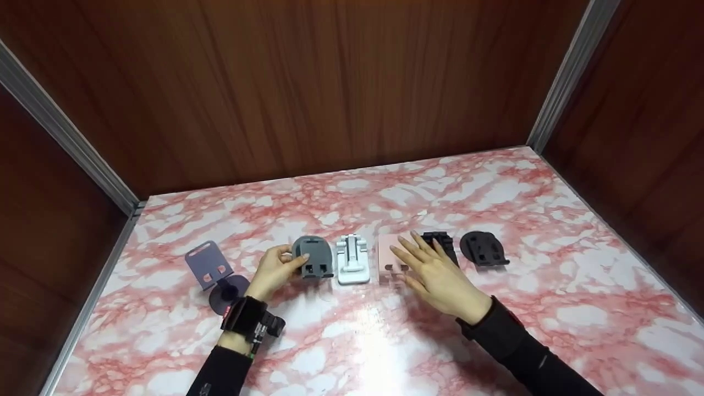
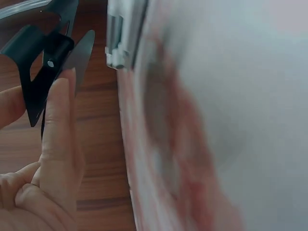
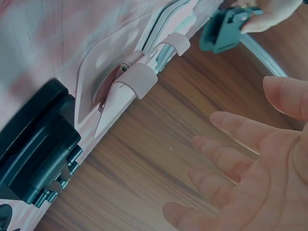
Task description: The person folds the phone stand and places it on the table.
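Note:
My left hand (image 1: 273, 270) pinches a dark grey phone stand (image 1: 314, 254) by its left side, thumb on the front. In the left wrist view, that stand (image 2: 36, 84) shows folded plates and a hinge between thumb and fingers. Over a pink phone stand (image 1: 386, 256) hovers my right hand (image 1: 443, 280), its fingers spread and holding nothing. Its palm faces the pink stand (image 3: 137, 82) with a gap in the right wrist view. A white phone stand (image 1: 353, 267) lies between the grey and pink ones. Partly behind the right fingers is a black phone stand (image 1: 450, 250).
Farther right lies a black stand with a round base (image 1: 483, 248). At the left, a purple phone stand (image 1: 208, 265) stands unfolded near my left wrist. Brown wood-grain panels (image 1: 330, 88) enclose the red-and-white marbled table (image 1: 341, 341) at the back and sides.

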A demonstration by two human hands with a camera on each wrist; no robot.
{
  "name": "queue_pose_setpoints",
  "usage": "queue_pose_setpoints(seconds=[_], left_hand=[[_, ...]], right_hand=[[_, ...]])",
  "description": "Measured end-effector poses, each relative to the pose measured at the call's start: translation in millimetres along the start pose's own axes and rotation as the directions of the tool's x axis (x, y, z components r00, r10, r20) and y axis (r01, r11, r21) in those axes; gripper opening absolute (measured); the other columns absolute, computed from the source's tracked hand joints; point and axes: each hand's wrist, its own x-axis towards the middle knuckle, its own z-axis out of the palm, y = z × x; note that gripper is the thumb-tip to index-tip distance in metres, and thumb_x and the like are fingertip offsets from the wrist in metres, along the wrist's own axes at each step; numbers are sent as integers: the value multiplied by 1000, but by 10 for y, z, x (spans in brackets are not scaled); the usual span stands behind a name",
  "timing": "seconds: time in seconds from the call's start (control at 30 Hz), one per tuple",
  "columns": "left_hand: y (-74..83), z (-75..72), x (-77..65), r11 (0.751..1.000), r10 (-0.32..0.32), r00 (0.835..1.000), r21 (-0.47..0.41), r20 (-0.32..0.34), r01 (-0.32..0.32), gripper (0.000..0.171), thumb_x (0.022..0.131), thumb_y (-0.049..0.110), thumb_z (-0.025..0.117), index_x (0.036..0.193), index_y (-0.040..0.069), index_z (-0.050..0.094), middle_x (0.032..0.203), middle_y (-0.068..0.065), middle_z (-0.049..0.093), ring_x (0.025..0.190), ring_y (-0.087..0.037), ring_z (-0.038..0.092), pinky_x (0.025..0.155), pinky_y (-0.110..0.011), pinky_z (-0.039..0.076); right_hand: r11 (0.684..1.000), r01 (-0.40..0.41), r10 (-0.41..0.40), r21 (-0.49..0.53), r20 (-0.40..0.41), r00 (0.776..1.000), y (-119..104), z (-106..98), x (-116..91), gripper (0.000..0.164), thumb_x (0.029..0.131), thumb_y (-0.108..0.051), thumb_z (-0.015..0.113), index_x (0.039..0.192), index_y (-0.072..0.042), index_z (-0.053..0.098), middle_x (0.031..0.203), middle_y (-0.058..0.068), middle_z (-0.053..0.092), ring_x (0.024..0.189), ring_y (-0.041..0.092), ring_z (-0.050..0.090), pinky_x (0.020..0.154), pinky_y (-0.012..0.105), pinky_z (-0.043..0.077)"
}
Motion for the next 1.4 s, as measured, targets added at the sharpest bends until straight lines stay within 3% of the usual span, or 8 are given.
queue_pose_setpoints(seconds=[0.17,0.37,0.57,0.7,0.87,1.07,1.2,1.4], left_hand=[[-66,-3,49,999,-34,999,23,2,34,19,90,6,68,99,-9,64,69,-1,55,62,-10,57,61,-29,56],[-106,-27,82,996,-80,996,48,28,79,25,90,7,68,105,-12,61,81,-14,68,64,-16,65,65,-35,59],[-143,-46,94,994,-104,992,43,70,101,23,91,6,66,103,-13,60,83,-17,69,66,-17,66,69,-35,59],[-129,-58,85,985,-112,992,139,50,104,25,91,9,67,104,-12,61,83,-16,69,65,-17,65,67,-33,59],[-75,-89,67,935,-96,995,346,30,79,34,90,17,69,109,-10,60,88,-15,68,69,-20,66,66,-32,58],[-78,-123,62,901,-105,993,429,51,73,37,91,23,68,110,-8,61,96,-16,66,80,-24,66,78,-37,55],[-92,-134,54,872,-71,996,489,62,32,42,92,26,67,114,-9,61,97,-15,65,90,-27,62,86,-41,50],[-14,-121,9,794,1,998,607,55,-34,52,91,29,67,123,-11,58,99,-18,65,97,-32,61,90,-45,49]], right_hand=[[1000,6,-6,0,-7,1000,-1,16,-12,51,99,-22,58,145,-6,44,151,18,35,141,40,23,112,63,14],[1000,-11,11,-5,17,1000,2,25,-30,53,99,-23,57,147,-8,42,152,19,32,143,37,18,113,62,12],[1000,-12,13,-21,39,999,6,26,-35,54,99,-26,57,148,-9,40,153,20,30,142,40,19,113,62,12],[999,-5,7,-38,53,999,11,36,-36,56,99,-27,56,149,-8,39,153,22,28,142,42,18,112,63,11],[999,-17,20,-44,70,997,8,35,-40,57,101,-32,53,150,-9,36,154,23,25,143,42,14,112,63,10],[999,-17,21,-50,84,996,10,29,-37,57,101,-34,51,151,-10,36,154,24,25,143,42,13,113,63,9],[998,-13,18,-54,97,995,11,34,-36,57,101,-31,53,151,-10,35,154,24,25,143,43,13,113,63,8],[999,-23,27,-43,96,995,11,27,-36,57,100,-27,55,151,-9,35,154,24,24,144,42,11,114,61,4]])
